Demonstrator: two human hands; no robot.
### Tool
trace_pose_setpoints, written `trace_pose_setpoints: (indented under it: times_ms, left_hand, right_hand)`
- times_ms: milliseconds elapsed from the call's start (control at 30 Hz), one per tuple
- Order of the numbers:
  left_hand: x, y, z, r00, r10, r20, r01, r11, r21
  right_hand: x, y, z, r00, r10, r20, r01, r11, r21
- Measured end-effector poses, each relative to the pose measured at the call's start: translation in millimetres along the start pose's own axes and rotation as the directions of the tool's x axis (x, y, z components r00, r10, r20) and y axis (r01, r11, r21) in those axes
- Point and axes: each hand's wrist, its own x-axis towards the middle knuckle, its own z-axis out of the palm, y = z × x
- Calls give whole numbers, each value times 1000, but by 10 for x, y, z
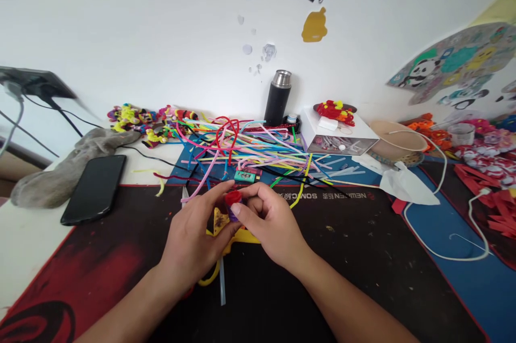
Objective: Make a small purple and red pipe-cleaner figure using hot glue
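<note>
Between my two hands is a small red and purple fuzzy piece [233, 200], seemingly wound from pipe cleaners. My left hand [191, 235] curls round its left side, fingertips closed on it. From the right, the thumb and fingers of my right hand [276, 222] pinch the same piece. Below and partly behind the hands lies a yellow tool [244, 236], which looks like a hot glue gun; much of it is hidden. A clear stick [222, 284] points from it toward me. Just beyond my fingers sits a small green box [245, 176].
A heap of coloured pipe cleaners [242, 144] spreads along the back. Behind it stand a black thermos [278, 98] and a white box [338, 130]. A phone [94, 187] lies left on the table. At right, a white cable [443, 258] loops near a beige bowl [399, 136].
</note>
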Motion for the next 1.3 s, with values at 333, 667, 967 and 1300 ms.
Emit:
trace_pose_setpoints:
  times_ms: [333, 667, 967, 1300]
  left_hand:
    - [-9, 4, 24, 998, -63, 21, 64, 996, -64]
    - [7, 10, -2, 998, -66, 1, 66, 997, -27]
    - [20, 10, 16, 1000, 19, 6, -19, 1000, -18]
    - [34, 14, -24, 999, 50, 10, -49, 998, -45]
  right_hand:
    - [-8, -15, -12, 1000, 3, 3, -3, 1000, -12]
    - [-7, -2, -11, 1000, 16, 3, -15, 1000, -24]
    - [4, 16, -17, 1000, 8, 4, -8, 1000, -24]
    - [-5, 30, -3, 1000, 25, 4, -25, 999, -22]
